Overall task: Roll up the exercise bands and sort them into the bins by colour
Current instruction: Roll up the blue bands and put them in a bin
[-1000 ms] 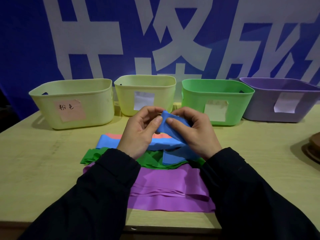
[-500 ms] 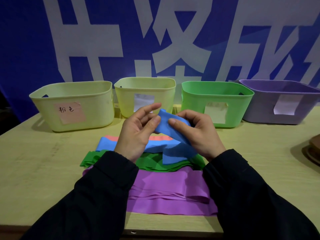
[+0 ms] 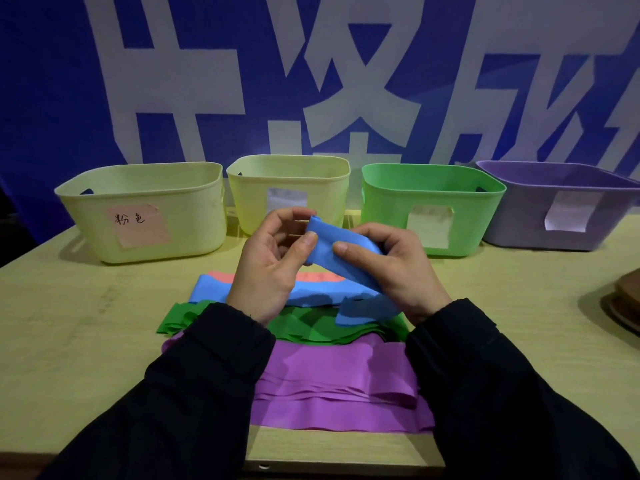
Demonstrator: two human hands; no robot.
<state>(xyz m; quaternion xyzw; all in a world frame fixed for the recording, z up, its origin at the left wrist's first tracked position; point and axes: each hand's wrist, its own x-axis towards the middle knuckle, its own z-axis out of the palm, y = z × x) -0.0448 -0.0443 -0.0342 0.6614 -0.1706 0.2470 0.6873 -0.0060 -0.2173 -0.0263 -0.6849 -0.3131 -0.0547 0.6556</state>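
Note:
A blue exercise band (image 3: 332, 251) is partly rolled and held above the table by both hands. My left hand (image 3: 270, 268) pinches its upper left end with thumb and fingers. My right hand (image 3: 391, 268) grips the roll from the right, and the band's loose tail (image 3: 363, 311) hangs down onto the pile. On the table lie another blue band (image 3: 211, 289), a pink band (image 3: 221, 275), green bands (image 3: 311, 327) and purple bands (image 3: 332, 386). Behind stand a yellow bin with a pink label (image 3: 145, 216), a second yellow bin (image 3: 287, 188), a green bin (image 3: 429, 206) and a purple bin (image 3: 561, 209).
The wooden table (image 3: 79, 323) has bare surface left and right of the pile. A brown round object (image 3: 623, 303) sits at the right edge. A blue banner with white characters (image 3: 311, 74) hangs behind the bins.
Both hands have risen slightly with the blue band and rolled it a little further; the loose tail is shorter. The bins and the pile have not moved.

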